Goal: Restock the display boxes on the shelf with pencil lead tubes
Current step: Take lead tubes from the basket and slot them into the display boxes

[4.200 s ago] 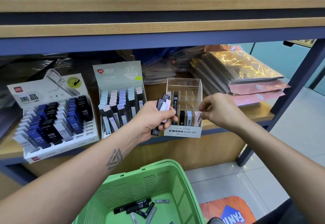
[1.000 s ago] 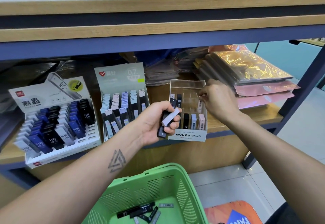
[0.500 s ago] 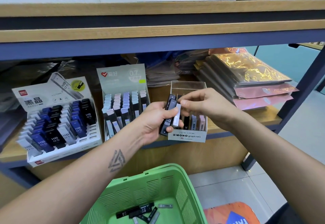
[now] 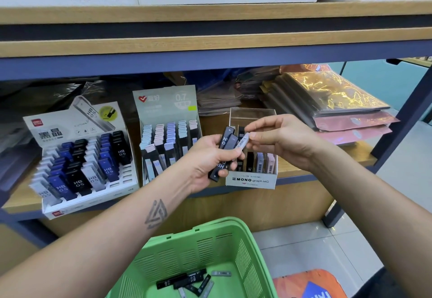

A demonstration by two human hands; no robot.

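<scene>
The left hand (image 4: 205, 159) grips a small bunch of dark lead tubes (image 4: 225, 148) in front of the MONO display box (image 4: 252, 180) on the shelf (image 4: 327, 164). The right hand (image 4: 280, 138) pinches one grey tube (image 4: 243, 142) at its top end, just beside the bunch. More tubes (image 4: 187, 280) lie in the green basket (image 4: 187, 244) below.

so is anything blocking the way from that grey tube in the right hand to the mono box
Nothing visible does. The right hand pinches the grey tube just above the MONO box, whose top is open. The left hand with its dark tubes sits to the box's left.
</scene>
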